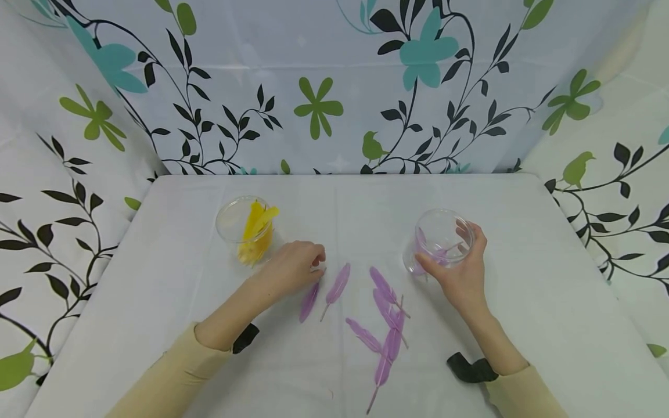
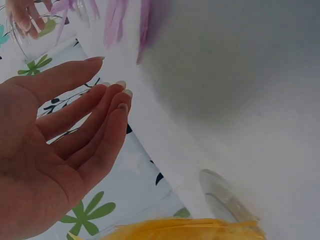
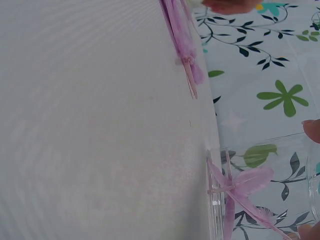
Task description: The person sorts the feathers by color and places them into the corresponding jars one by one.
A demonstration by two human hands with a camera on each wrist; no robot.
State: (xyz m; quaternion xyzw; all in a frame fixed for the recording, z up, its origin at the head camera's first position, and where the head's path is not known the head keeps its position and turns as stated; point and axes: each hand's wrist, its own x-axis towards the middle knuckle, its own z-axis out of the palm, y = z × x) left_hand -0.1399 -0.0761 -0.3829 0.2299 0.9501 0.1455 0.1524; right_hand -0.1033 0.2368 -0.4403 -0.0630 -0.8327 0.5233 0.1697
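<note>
My right hand (image 1: pixel 465 281) grips a clear plastic cup (image 1: pixel 424 232) from its right side, thumb at the front. Several purple feathers (image 3: pixel 250 187) lie inside this cup. Over the table's middle left, my left hand (image 1: pixel 294 266) hovers by two loose purple feathers (image 1: pixel 338 284). In the left wrist view its fingers (image 2: pixel 97 140) bend loosely and hold nothing; thumb and fingertips are apart. More purple feathers (image 1: pixel 387 348) lie overlapping in the middle of the table. Behind the left hand stands another clear cup (image 1: pixel 227 229) with yellow feathers (image 1: pixel 255 235) sticking out of it.
A white cloth covers the table (image 1: pixel 292 377). Patterned curtains (image 1: pixel 334 52) with leaves, flowers and birds hang at the back and both sides. Black straps (image 1: pixel 470 368) show at both wrists, close to the beige sleeves (image 1: pixel 172 371).
</note>
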